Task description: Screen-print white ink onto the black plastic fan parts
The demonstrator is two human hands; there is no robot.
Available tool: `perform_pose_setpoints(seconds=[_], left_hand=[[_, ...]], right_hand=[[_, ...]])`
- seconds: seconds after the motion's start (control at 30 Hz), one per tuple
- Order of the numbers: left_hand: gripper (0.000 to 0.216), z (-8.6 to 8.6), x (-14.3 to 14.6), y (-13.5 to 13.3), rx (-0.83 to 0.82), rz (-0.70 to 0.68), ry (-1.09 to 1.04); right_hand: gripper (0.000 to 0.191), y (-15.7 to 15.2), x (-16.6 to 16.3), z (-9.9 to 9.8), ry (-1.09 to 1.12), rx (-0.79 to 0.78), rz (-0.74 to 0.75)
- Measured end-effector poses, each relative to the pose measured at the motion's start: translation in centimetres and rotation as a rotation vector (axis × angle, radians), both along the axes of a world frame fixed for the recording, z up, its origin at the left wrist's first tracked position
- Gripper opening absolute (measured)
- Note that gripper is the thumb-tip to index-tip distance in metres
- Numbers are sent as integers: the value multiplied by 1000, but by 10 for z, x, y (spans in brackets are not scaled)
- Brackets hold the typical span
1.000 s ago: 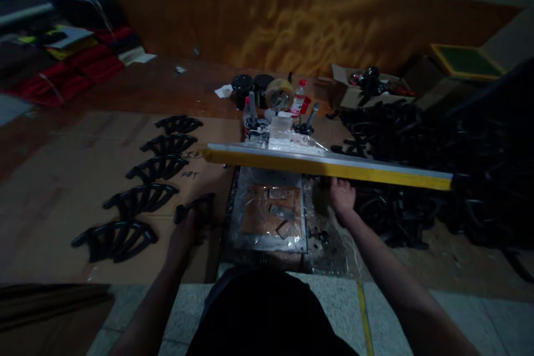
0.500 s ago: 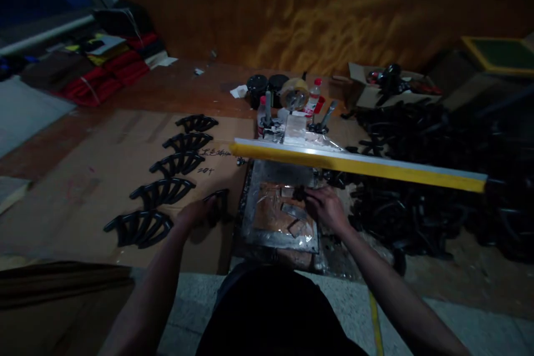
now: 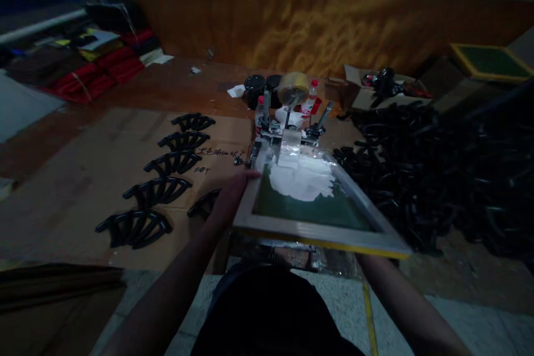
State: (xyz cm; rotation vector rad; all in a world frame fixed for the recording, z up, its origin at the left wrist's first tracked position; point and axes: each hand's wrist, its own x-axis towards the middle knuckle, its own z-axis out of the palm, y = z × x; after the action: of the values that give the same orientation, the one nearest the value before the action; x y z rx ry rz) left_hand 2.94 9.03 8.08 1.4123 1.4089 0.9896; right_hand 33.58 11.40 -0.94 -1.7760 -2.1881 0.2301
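A screen-printing frame (image 3: 287, 225) with green mesh slopes down toward me over the work plate, hinged at its far end. White ink (image 3: 302, 181) is spread over the far part of the mesh. My left hand (image 3: 241, 183) is at the frame's left edge, thumb on the rim and the other fingers mostly hidden. My right forearm passes under the frame's near right corner, and the frame hides that hand. Left of the frame, rows of curved black plastic pieces (image 3: 139, 228) lie on a cardboard sheet (image 3: 104, 178). Another black piece (image 3: 203, 206) lies partly behind my left forearm.
A large heap of black pieces (image 3: 400, 178) is on the right. Clamp posts (image 3: 323, 117), a tape roll (image 3: 293, 88), bottles (image 3: 311, 97) and black jars (image 3: 254, 89) stand behind the frame. Red bundles (image 3: 79, 86) lie at the back left, a cardboard box (image 3: 387, 101) at the back right.
The frame has swung down from nearly edge-on, now covering the plate and my right hand. My left hand has moved from a black piece on the cardboard to the frame's left edge.
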Motion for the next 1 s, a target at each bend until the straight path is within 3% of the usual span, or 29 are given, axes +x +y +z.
perform_pose_setpoints(seconds=[0.07, 0.13, 0.23, 0.3, 0.37, 0.43, 0.5, 0.63, 0.73, 0.83, 0.9, 1.0], left_hand=[[47, -27, -7, -16, -96, -14, 11], [55, -57, -8, -25, -225, -1, -16], [75, -101, -4, -26, -336, 8, -32], [77, -122, -2, -23, -328, -4, -4], [75, -134, -3, -21, -294, -21, 26], [73, -138, -6, -19, -295, -39, 36], [71, -138, -7, -20, -327, -42, 24], [70, -136, -7, -21, -378, -20, 21], [68, -134, -5, -21, -405, -11, 22], [67, -131, -4, -21, -397, -1, -24], [68, -128, -3, -22, -394, 4, -54], [66, -124, -2, -23, -384, 23, -39]], right_hand=[[39, 14, 21, 7, 18, 89, -122], [33, 30, 24, 15, 64, 210, -187], [49, 52, -7, 33, 74, 306, -78], [59, 61, -38, 47, -12, 247, 43], [49, 63, -64, 56, -118, 104, 130], [30, 56, -79, 56, -204, -84, 198], [23, 39, -80, 49, -240, -205, 267], [30, 7, -58, 36, -172, -220, 580], [29, 6, -49, 39, -108, -231, 777], [16, 11, -55, 36, -92, -160, 672], [17, 5, -59, 25, -80, -37, 586], [27, -16, -57, 8, -49, 89, 652]])
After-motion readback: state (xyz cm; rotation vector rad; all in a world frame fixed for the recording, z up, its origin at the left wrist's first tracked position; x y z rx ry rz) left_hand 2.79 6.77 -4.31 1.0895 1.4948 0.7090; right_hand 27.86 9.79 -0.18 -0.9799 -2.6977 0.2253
